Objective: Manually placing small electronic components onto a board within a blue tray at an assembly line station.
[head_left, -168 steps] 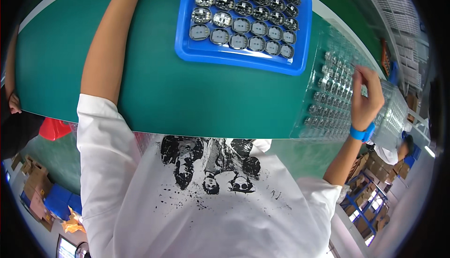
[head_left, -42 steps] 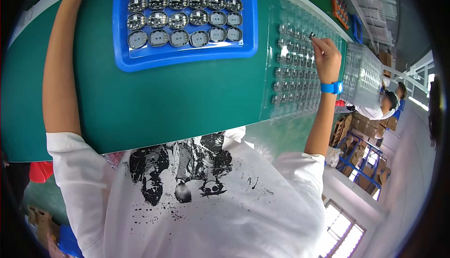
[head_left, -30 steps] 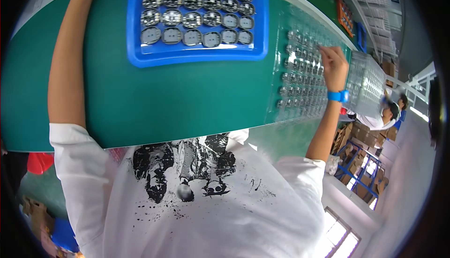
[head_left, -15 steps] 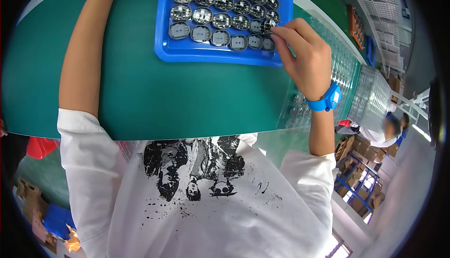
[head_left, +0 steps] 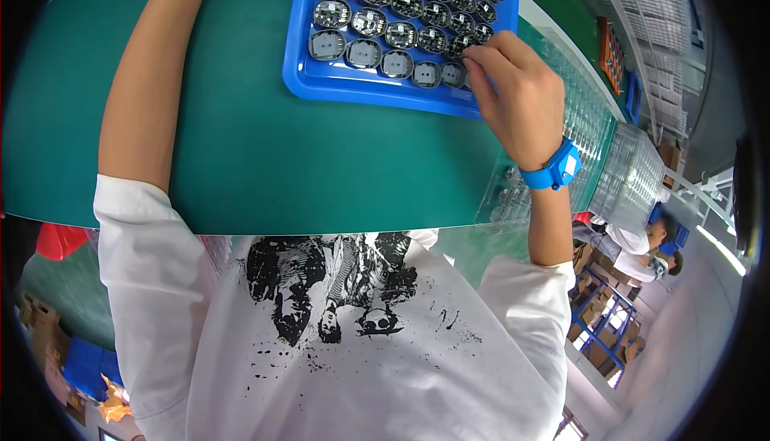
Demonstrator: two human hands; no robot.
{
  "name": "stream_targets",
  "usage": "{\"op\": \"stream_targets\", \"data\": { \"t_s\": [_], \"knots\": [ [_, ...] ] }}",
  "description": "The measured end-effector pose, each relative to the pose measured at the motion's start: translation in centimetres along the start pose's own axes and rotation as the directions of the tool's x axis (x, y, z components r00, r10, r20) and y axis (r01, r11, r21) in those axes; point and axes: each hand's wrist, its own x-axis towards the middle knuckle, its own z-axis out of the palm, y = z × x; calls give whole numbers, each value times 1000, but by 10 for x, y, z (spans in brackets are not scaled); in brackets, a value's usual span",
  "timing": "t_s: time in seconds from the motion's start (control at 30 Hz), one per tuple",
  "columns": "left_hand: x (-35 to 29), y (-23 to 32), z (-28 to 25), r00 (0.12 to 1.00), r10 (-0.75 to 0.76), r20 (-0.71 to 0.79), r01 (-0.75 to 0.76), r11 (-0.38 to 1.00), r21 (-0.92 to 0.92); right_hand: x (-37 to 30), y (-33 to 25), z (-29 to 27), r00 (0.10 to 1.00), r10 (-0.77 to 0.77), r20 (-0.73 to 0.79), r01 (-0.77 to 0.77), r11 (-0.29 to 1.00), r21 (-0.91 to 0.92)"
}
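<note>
My right hand (head_left: 517, 92) reaches over the front right part of a blue tray (head_left: 361, 96). Its thumb and forefinger are pinched at the edge of a small round circuit board (head_left: 459, 46), which lies over one of the cases in the second row from the front. Rows of similar round cases with dark boards (head_left: 407, 4) fill the back of the tray. Along the front row, the grey cases (head_left: 363, 54) show no boards; my fingers partly cover the right end. Only my left forearm (head_left: 148, 80) shows, leaving the picture at the top; the hand is out of view.
The tray rests on a green tabletop (head_left: 321, 168). Clear plastic trays (head_left: 589, 136) lie and stack to the right. An orange crate (head_left: 609, 54) stands farther off. Other people (head_left: 638, 248) and shelves with boxes (head_left: 605, 317) are at the far right.
The tray appears farther right and slightly higher. The circuit board at my right fingertips, tilted beside a grey case before, now lies over that case.
</note>
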Motion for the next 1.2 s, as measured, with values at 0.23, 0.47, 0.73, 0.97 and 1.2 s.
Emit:
{"op": "stream_targets", "data": {
  "t_s": [0.23, 0.47, 0.73, 0.97, 1.2],
  "knots": [
    [2, 2, 4, 1000, 21, -9, -21, 999, 29, -6, -1, -1, 998, 56, 22, -56, 998, 3],
    [2, 2, 2, 999, 34, 5, -34, 999, 37, -16, 14, -15, 982, 184, -52, -177, 977, 117],
    [3, -1, 5, 999, 35, -10, -35, 998, 57, -22, 18, -7, 995, 94, -13, -94, 995, 12],
    [2, -2, 3, 999, 45, 3, -45, 998, 47, -23, 18, -7, 995, 91, 30, -91, 996, 8],
    [3, -2, 2, 999, 50, -1, -50, 997, 52, -21, 22, -1, 997, 71, 35, -73, 996, 49]
  ]
}}
